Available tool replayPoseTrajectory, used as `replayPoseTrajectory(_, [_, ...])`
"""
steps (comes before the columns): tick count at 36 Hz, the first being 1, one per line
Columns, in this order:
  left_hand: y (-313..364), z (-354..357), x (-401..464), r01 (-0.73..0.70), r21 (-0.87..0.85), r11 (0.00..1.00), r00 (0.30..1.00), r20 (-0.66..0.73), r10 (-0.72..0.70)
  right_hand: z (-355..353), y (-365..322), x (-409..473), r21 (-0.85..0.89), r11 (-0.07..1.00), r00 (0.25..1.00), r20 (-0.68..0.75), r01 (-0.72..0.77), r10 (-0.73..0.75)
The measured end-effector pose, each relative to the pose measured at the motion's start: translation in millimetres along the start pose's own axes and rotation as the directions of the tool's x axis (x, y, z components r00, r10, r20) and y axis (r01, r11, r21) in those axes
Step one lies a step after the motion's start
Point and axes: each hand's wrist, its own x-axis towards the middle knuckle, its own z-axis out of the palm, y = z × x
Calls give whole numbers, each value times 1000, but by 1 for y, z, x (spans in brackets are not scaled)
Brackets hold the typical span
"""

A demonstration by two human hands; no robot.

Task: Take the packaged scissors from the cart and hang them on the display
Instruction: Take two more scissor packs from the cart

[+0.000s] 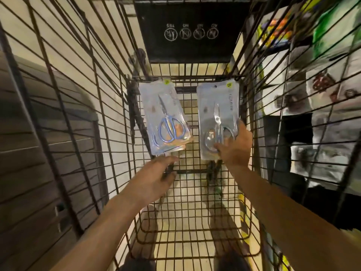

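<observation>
The goods on the shelves (322, 90), seen through the cart (273, 114) wall to its right, are smeared past telling. The print on both scissors packs, left (166, 116) and right (216, 118), is too small to read. The left hand (156, 177) covers its own fingertips beneath the left pack, so its hold there is unclear.

Retail shop aisle: a wire shopping cart (187, 202), 2 packaged scissors (166, 118) with price stickers, merchandise shelving (312, 85) at right.
</observation>
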Motion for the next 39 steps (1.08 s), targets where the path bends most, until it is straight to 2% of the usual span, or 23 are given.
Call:
replayPoseTrajectory(2, [1, 2, 2, 3, -17, 1000, 1000, -1, -3, -3, 2, -6, 107, 992, 998, 24, -62, 60])
replayPoseTrajectory(4, [2, 4, 4, -6, -24, 1000, 1000, -3, 6, -7, 4, -13, 149, 977, 985, 106, -153, 138])
replayPoseTrajectory(7, [4, 7, 8, 7, -15, 1000, 1000, 22, -7, -16, 12, -25, 118, 977, 966, 214, -176, 148])
replayPoseTrajectory(9, [4, 10, 12, 21, -25, 999, 999, 28, -20, -21, 16, -33, 157, 972, 960, 249, -173, 130])
replayPoseTrajectory(12, [4, 18, 15, 36, -221, 975, 999, -18, -41, -32, 16, -46, 268, 943, 948, 298, -199, 116])
replayPoseTrajectory(16, [17, 24, 14, 6, -495, 869, 989, -128, -80, -52, 7, -68, 422, 847, 908, 391, -322, 150])
replayPoseTrajectory(21, [31, 25, 14, 3, -590, 807, 984, -143, -108, -69, -2, -90, 512, 784, 881, 464, -351, 92])
replayPoseTrajectory(25, [44, 23, 12, -14, -731, 682, 989, -112, -100, -76, -17, -105, 577, 697, 821, 571, -426, 29])
replayPoseTrajectory(28, [45, 25, 11, 3, -793, 609, 976, -130, -174, -74, -20, -111, 542, 740, 802, 598, -399, -5])
replayPoseTrajectory(33, [35, 22, 5, -26, -895, 446, 960, -147, -239, -60, -20, -108, 459, 788, 771, 636, -409, 30])
replayPoseTrajectory(35, [32, 18, 3, -36, -907, 419, 949, -163, -271, -55, -16, -100, 414, 843, 797, 603, -344, 29])
replayPoseTrajectory(39, [32, 6, -3, -59, -893, 445, 940, -200, -277, -49, -11, -68, 372, 880, 853, 517, -297, 69])
